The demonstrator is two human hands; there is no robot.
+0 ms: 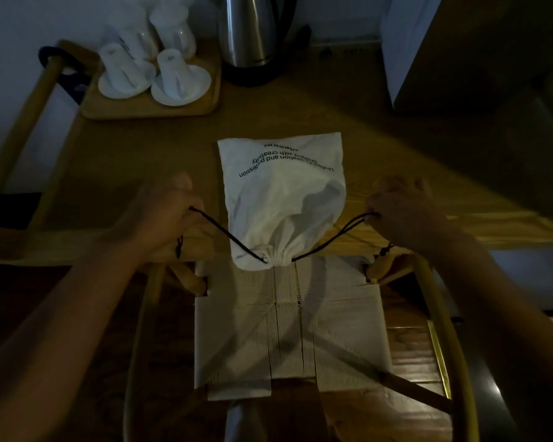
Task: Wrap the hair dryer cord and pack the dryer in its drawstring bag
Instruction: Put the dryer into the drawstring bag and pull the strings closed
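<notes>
White bag (281, 199) cinched, hands gripping drawstrings (224, 232)

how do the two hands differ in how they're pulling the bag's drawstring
The left hand grips its cord farther from the bag, so the left cord runs longer than the right cord. The left hand sits in brighter light with its thumb raised; the right hand is shadowed, knuckles up. Both have fingers curled round a dark cord, a knotted end dangling below, pulling outward from the bag's cinched mouth.

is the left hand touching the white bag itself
Apart. The head view shows the left hand gripping only the dark cord, with bare table between it and the bag.
</notes>
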